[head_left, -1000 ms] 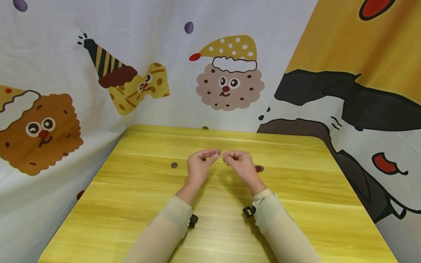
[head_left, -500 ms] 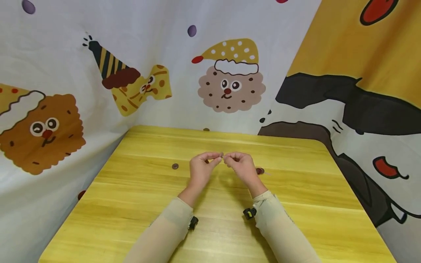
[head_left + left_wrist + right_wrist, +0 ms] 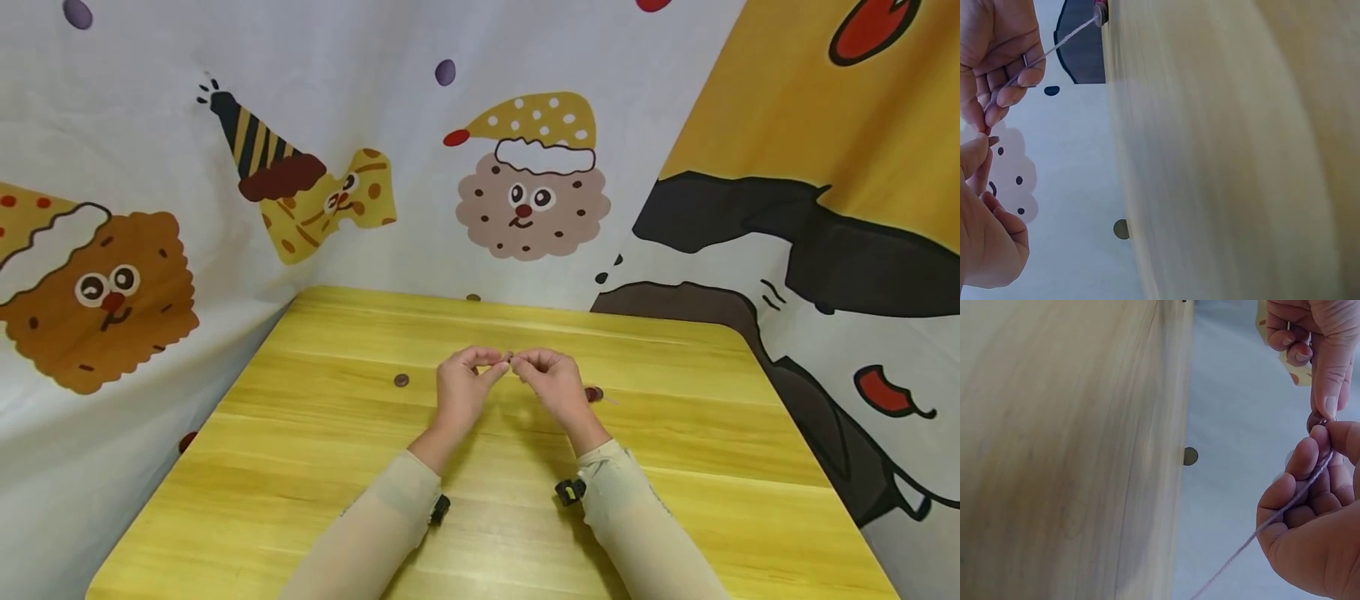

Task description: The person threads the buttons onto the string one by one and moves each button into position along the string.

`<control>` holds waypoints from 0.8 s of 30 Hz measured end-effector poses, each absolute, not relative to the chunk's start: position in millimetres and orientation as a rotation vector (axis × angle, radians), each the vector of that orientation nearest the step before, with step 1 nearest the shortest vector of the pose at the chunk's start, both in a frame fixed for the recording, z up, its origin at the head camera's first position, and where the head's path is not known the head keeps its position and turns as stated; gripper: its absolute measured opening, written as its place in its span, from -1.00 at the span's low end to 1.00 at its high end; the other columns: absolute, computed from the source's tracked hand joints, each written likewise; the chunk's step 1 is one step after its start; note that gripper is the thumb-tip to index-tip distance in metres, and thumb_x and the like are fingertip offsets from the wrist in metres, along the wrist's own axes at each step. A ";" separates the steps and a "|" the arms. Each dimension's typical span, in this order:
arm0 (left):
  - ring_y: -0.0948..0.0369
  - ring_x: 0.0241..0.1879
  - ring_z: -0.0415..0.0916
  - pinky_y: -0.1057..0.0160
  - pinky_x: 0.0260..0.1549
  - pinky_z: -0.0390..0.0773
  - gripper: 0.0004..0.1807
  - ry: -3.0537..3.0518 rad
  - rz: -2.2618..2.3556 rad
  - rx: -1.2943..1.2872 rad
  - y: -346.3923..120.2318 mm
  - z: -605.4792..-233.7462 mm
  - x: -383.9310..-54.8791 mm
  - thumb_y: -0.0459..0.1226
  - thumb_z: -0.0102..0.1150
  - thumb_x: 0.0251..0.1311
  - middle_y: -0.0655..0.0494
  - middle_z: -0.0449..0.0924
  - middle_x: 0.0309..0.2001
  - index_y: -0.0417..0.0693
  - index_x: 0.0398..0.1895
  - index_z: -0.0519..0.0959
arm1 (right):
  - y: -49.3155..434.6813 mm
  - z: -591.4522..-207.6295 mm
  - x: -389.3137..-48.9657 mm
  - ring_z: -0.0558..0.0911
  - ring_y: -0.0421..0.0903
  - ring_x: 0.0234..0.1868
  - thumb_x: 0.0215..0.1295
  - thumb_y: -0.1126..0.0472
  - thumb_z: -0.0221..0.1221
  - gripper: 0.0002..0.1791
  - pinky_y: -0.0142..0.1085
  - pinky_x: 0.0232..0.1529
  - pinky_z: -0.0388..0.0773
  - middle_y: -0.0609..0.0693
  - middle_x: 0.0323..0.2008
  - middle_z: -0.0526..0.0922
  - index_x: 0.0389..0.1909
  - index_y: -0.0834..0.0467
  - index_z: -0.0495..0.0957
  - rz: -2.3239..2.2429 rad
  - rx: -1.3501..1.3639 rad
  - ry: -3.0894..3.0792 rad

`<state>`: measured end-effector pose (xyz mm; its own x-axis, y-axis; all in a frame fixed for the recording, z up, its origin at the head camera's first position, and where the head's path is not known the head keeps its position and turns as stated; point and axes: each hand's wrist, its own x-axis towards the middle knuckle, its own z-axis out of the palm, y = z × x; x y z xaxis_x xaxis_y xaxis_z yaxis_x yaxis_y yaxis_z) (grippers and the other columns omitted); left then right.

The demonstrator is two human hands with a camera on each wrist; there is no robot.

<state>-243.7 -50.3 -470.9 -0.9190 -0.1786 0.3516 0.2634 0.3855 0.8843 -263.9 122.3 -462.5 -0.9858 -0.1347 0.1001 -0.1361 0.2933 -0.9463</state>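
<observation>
In the head view, my left hand and right hand meet fingertip to fingertip above the table. Between the left thumb and fingers is a small brown button, seen largely edge-on. My right hand pinches a pale purple string close against that button; whether it passes through a hole is hidden by the fingers. From the right hand the string runs off to a dark red and brown bunch, apparently buttons, lying right of the right wrist. Another brown button lies flat to the left of the left hand.
The hands work over a yellow wood-grain table with rounded far corners. A cartoon-printed cloth hangs behind it and on both sides. A small black camera sits at the right wrist, another at the left.
The left hand has moved slightly right, closing the gap, so its button now meets the right fingertips. The view has shifted a little; the buttons on the table stay put.
</observation>
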 end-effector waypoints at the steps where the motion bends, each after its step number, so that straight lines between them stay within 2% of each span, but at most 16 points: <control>1: 0.23 -0.21 0.73 0.35 -0.26 0.61 -0.83 -2.264 -1.549 -0.072 -50.3 -470.2 -243.8 -0.13 0.57 0.23 0.18 0.87 -0.18 0.06 -0.17 0.84 | 122.4 -462.8 -264.0 0.67 -0.06 -0.17 0.50 -0.05 0.34 -0.70 -0.09 -0.01 0.67 0.10 -0.19 0.81 -0.15 0.11 0.81 1.843 0.268 -2.516; 7: 0.21 -0.17 0.78 0.34 -0.28 0.61 -0.81 -2.259 -1.589 -0.068 -50.7 -467.1 -243.8 -0.14 0.57 0.24 0.15 0.88 -0.18 0.03 -0.16 0.83 | 121.8 -464.7 -265.2 0.74 -0.07 -0.10 0.43 -0.05 0.41 -0.76 -0.24 -0.03 0.70 0.00 -0.20 0.83 -0.15 0.04 0.83 1.779 0.284 -2.491; 11: 0.16 -0.06 0.79 0.08 -0.06 0.73 -0.76 -2.277 -1.635 -0.087 -51.6 -467.0 -243.2 -0.15 0.55 0.25 0.15 0.87 -0.16 -0.02 -0.08 0.81 | 122.9 -465.1 -266.8 0.76 -0.09 -0.09 0.45 -0.03 0.40 -0.71 -0.29 -0.04 0.71 0.01 -0.16 0.85 0.02 0.05 0.79 1.717 0.299 -2.526; 14: 0.12 0.02 0.78 -0.08 0.06 0.72 -0.70 -2.304 -1.652 -0.121 -53.0 -465.6 -243.6 -0.16 0.54 0.26 0.14 0.88 -0.16 -0.06 -0.01 0.79 | 125.4 -464.1 -268.0 0.76 -0.10 -0.06 0.50 0.01 0.35 -0.68 -0.29 -0.01 0.71 0.01 -0.11 0.85 0.14 0.04 0.75 1.682 0.325 -2.585; 16: 0.13 0.02 0.77 -0.05 0.06 0.72 -0.69 -2.324 -1.654 -0.145 -54.1 -464.1 -243.9 -0.16 0.54 0.26 0.14 0.88 -0.16 -0.05 0.02 0.78 | 127.3 -463.0 -268.6 0.75 -0.12 -0.04 0.53 0.04 0.32 -0.70 -0.29 0.00 0.70 0.00 -0.07 0.84 0.16 0.03 0.74 1.669 0.358 -2.615; 21: 0.19 -0.07 0.78 0.23 -0.09 0.71 -0.72 -2.354 -1.726 -0.172 -56.8 -461.8 -246.1 -0.14 0.47 0.33 0.16 0.88 -0.13 0.02 0.05 0.78 | 129.6 -462.2 -271.3 0.68 -0.17 -0.15 0.56 0.16 0.27 -0.81 -0.36 -0.10 0.64 0.09 -0.07 0.82 0.07 0.10 0.71 1.667 0.507 -2.600; 24: 0.14 -0.03 0.80 0.24 -0.11 0.69 -0.72 -2.338 -1.876 -0.143 -59.0 -461.4 -248.7 -0.12 0.38 0.43 0.10 0.87 -0.08 0.00 0.09 0.76 | 129.3 -462.9 -272.7 0.68 -0.21 -0.17 0.56 0.22 0.25 -0.87 -0.39 -0.14 0.62 0.12 -0.09 0.81 0.02 0.11 0.68 1.679 0.576 -2.570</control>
<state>-248.7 -59.0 -461.4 -0.9856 -0.0137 0.1684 0.1614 0.2175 0.9626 -272.7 129.3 -462.9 -0.9319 -0.2935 0.2133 -0.3131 0.3538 -0.8814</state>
